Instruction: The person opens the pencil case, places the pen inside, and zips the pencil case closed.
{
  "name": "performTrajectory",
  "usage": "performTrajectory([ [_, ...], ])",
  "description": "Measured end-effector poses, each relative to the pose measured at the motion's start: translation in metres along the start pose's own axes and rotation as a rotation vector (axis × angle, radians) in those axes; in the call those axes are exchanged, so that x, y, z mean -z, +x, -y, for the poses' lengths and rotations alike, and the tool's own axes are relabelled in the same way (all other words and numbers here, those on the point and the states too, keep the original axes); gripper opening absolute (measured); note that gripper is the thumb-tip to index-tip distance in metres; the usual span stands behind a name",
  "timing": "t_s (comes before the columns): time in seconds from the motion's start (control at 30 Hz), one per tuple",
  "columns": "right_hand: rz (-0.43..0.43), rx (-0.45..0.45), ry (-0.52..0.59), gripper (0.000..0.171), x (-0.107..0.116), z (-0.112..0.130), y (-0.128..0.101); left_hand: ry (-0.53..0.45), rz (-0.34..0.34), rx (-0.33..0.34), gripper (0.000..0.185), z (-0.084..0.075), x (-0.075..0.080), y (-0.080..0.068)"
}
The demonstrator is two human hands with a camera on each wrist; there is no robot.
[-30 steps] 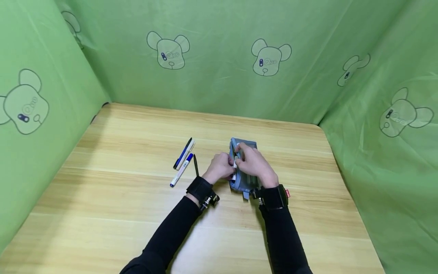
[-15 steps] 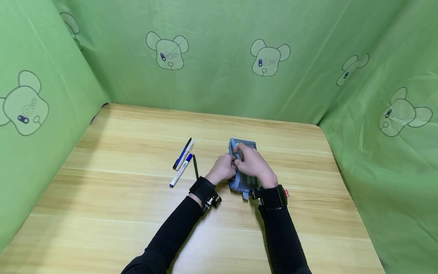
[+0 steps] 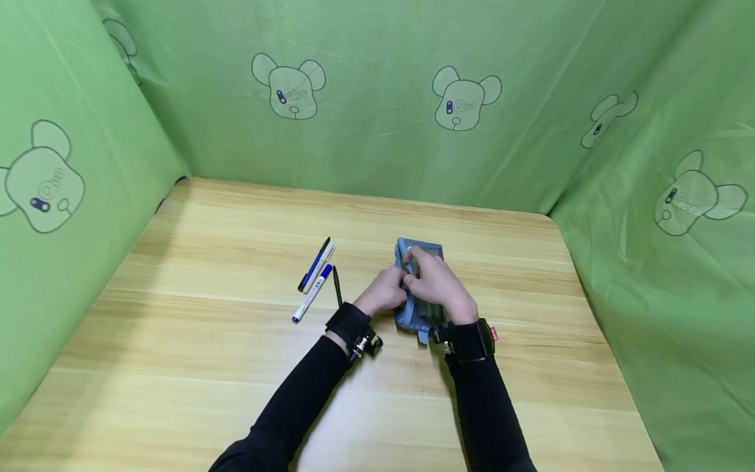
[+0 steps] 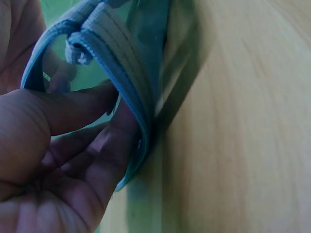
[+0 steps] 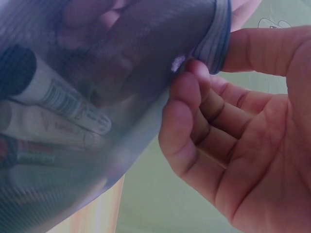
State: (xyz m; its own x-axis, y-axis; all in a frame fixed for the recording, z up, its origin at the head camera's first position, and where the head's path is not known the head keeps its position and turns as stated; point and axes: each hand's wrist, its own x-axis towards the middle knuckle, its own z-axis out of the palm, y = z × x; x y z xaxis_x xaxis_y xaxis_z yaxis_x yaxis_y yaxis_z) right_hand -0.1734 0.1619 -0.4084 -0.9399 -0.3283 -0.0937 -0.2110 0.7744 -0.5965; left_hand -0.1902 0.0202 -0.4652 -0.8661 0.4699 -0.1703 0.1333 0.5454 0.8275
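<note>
A blue mesh pencil case (image 3: 420, 319) lies on the table with its zipped mouth facing left. My left hand (image 3: 383, 290) reaches into that mouth; in the left wrist view its thumb (image 4: 77, 108) and fingers are inside the zipper band (image 4: 121, 63). Whether they hold anything there I cannot tell, as the fingertips are hidden. My right hand (image 3: 439, 283) pinches the case's zipper edge (image 5: 221, 39) between thumb and fingers. Through the mesh, the right wrist view shows a white marker with a dark cap (image 5: 63, 97) and several other pens.
Left of the hands lie a blue-capped white marker (image 3: 311, 295), a blue-and-black pen (image 3: 314, 265), a whitish pen (image 3: 319, 267) and a slim black pen (image 3: 337, 286). Green curtains (image 3: 377, 151) with bear-head prints surround the wooden table (image 3: 177, 367) on three sides.
My left hand has shifted slightly right, deeper into the pencil case. The white marker seen at its fingers a second ago is now out of sight in the head view. My right hand stays put.
</note>
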Motion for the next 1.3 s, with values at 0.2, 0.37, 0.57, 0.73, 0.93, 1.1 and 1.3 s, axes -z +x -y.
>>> performTrajectory([
  [0.2, 0.006, 0.003, 0.007, 0.028, -0.001, 0.000, 0.000, -0.010, 0.032, -0.030, 0.017, 0.003, 0.000, 0.000],
  [0.37, -0.001, 0.014, 0.002, 0.028, -0.001, 0.000, 0.000, 0.013, 0.044, -0.041, 0.016, 0.003, 0.001, -0.001],
  [0.57, -0.006, 0.018, -0.004, 0.028, 0.000, 0.002, 0.000, 0.039, 0.026, -0.045, 0.016, 0.001, 0.003, -0.003],
  [0.73, -0.005, 0.017, -0.001, 0.027, 0.000, 0.002, 0.001, 0.040, -0.008, -0.041, 0.023, 0.000, 0.008, -0.004],
  [0.93, -0.003, 0.009, -0.004, 0.030, 0.000, 0.000, 0.002, 0.081, -0.105, -0.048, 0.014, -0.001, 0.018, -0.006],
  [1.1, 0.010, -0.008, -0.001, 0.032, 0.000, 0.001, 0.003, 0.090, -0.190, 0.038, 0.021, -0.006, 0.034, -0.015],
  [1.3, 0.016, -0.014, 0.001, 0.033, 0.001, 0.002, 0.001, 0.162, -0.283, 0.123, 0.028, -0.007, 0.052, -0.025],
])
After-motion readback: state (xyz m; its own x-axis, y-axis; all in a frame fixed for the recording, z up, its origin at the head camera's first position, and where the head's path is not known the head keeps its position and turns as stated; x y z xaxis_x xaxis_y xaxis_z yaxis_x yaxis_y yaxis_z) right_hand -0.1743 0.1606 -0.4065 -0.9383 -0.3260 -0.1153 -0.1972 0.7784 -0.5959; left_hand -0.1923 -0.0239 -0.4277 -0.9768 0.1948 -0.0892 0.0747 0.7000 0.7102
